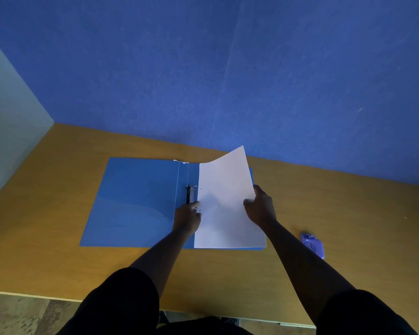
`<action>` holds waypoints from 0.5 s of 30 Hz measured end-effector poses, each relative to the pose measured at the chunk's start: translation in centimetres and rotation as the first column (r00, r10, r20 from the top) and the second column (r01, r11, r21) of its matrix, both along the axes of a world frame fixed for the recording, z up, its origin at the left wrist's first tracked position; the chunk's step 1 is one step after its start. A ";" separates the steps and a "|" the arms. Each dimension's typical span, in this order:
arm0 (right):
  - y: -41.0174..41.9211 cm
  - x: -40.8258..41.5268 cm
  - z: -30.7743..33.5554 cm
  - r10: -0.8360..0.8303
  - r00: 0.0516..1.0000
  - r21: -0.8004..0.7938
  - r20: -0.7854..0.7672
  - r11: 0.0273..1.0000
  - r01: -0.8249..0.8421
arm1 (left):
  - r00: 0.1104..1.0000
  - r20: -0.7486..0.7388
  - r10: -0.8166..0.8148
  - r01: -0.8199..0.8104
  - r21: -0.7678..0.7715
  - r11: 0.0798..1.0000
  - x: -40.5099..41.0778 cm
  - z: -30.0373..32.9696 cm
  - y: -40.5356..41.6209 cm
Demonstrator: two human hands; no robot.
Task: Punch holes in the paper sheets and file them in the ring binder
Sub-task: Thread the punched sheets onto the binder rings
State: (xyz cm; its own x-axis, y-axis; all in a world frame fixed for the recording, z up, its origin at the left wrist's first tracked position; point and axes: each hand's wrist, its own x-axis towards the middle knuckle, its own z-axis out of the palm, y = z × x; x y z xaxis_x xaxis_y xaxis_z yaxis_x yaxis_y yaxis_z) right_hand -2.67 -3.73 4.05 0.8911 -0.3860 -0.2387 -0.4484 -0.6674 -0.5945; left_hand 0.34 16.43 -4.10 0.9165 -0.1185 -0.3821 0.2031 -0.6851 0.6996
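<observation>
Two punched holes (200,199) show along the left margin of the paper sheets (228,204), so we judge the punching step complete and the filing step under way. We see the ring binder (136,204) lying open on the desk (58,238), its ring mechanism (188,194) just beyond the left hand (187,217). That hand is partly curled, its fingertips (196,203) pressing the punched margin close beside the rings; whether it pinches the paper or merely steadies it we cannot tell. The right hand (260,206) grips the opposite edge of the sheets, thumb on top, lifting that side so the far corner curls upward. The sheets rest over the right-hand cover of the binder, between the two hands. The holes appear to sit just beside the rings rather than on them, so we take the threading as not yet done. Whether the rings are open we cannot tell. The hole punch (312,245) lies on the desk, well to the right of the right hand, untouched.
</observation>
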 end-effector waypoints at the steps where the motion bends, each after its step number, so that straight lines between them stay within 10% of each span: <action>1: -0.2 -0.1 0.0 0.003 1.000 -0.002 -0.003 1.000 -0.003 | 1.000 -0.004 0.008 -0.008 -0.001 1.000 -0.1 0.0 -0.1; 15: 0.3 0.2 0.3 -0.006 0.999 0.076 0.049 0.997 0.002 | 0.976 0.058 0.208 -0.206 -0.042 0.978 -0.4 0.6 0.4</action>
